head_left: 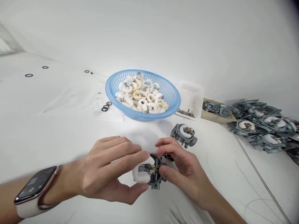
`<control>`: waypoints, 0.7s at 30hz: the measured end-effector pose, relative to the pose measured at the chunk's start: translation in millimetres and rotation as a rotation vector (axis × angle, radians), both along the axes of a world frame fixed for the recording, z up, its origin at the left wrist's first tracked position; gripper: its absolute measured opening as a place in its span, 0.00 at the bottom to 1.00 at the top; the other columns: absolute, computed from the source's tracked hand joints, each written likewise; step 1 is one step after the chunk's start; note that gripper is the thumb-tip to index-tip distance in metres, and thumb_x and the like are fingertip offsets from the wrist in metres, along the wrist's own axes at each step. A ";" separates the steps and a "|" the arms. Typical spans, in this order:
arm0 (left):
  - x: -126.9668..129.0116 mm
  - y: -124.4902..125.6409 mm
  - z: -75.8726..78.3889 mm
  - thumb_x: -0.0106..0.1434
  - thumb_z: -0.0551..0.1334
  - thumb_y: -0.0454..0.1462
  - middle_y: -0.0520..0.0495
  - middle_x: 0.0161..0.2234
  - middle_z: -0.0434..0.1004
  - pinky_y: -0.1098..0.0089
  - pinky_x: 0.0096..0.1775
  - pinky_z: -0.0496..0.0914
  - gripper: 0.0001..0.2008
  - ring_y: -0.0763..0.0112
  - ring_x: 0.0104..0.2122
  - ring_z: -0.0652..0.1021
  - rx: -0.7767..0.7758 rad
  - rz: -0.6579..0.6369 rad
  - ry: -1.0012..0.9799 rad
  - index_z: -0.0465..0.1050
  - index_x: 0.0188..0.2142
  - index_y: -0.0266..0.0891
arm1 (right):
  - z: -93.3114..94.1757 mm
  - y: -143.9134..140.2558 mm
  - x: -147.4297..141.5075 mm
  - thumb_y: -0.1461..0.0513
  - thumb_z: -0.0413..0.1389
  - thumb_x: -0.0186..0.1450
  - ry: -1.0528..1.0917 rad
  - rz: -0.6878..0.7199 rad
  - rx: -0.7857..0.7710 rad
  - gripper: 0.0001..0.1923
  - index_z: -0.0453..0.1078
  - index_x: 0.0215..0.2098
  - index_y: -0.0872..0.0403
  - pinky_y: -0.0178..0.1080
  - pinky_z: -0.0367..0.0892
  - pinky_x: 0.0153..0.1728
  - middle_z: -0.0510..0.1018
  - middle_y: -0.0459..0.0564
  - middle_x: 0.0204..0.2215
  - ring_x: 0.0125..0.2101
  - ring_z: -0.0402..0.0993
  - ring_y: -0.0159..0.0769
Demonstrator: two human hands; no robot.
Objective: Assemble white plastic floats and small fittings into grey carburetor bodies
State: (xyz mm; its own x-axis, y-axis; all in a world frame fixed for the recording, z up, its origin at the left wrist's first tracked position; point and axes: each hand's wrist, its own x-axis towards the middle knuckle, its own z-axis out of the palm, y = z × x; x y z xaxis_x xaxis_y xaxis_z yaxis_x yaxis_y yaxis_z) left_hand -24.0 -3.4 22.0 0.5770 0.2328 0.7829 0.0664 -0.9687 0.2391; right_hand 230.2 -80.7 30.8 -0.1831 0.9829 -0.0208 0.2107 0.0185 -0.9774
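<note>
You work at a white table (70,124) against a plain white wall. A blue basket (171,104) holds white floats (140,93); beside it a clear tray (193,93) holds small pins (186,112). Your left hand (109,171) and right hand (179,168) both pinch a gray carburetor body (151,172) low at the center, just above the table.

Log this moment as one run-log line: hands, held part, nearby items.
left hand: holds carburetor body | right hand: fingertips on its float | blue basket: white floats | second carburetor: on table, apart
</note>
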 end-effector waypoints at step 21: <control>1.3 0.8 -4.9 0.70 0.73 0.36 0.39 0.36 0.85 0.63 0.29 0.76 0.19 0.64 0.31 0.81 -0.009 -0.002 -0.019 0.77 0.53 0.22 | 1.9 -3.4 -3.7 0.62 0.63 0.76 -0.014 0.015 0.075 0.10 0.79 0.52 0.38 0.39 0.71 0.52 0.77 0.46 0.52 0.53 0.74 0.39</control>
State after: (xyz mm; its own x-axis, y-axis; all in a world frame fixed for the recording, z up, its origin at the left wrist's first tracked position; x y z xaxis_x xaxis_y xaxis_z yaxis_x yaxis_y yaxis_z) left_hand -22.7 -2.5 17.2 0.5626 0.2385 0.7916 0.0599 -0.9667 0.2487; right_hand 226.4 -84.1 32.7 -0.1981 0.9789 0.0501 0.2231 0.0948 -0.9702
